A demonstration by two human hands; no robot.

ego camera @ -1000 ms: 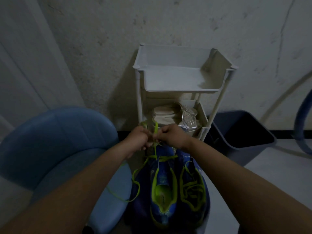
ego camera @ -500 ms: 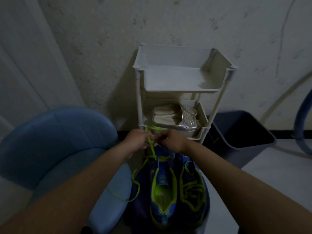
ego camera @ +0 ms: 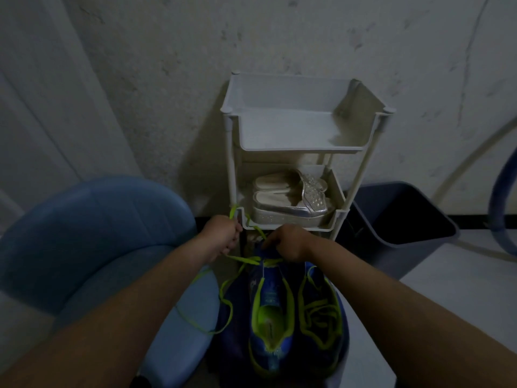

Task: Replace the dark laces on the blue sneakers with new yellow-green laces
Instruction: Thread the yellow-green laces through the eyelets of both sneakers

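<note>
Within the left hand point(ego camera: 223, 236), lace point(ego camera: 242, 259) partly hidden.

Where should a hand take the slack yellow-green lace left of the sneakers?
Probably pinch the lace at its loose low loop, coming from the left over the chair seat: there it hangs free, whereas higher up the left hand grips it.

Shelf rack point(ego camera: 340, 217) ahead — blue chair point(ego camera: 92, 236) left

We record dim, bluish light from 3 o'clock; shelf rack point(ego camera: 296, 149) shadows the wall point(ego camera: 167, 79) toward 9 o'clock; edges bow.
</note>
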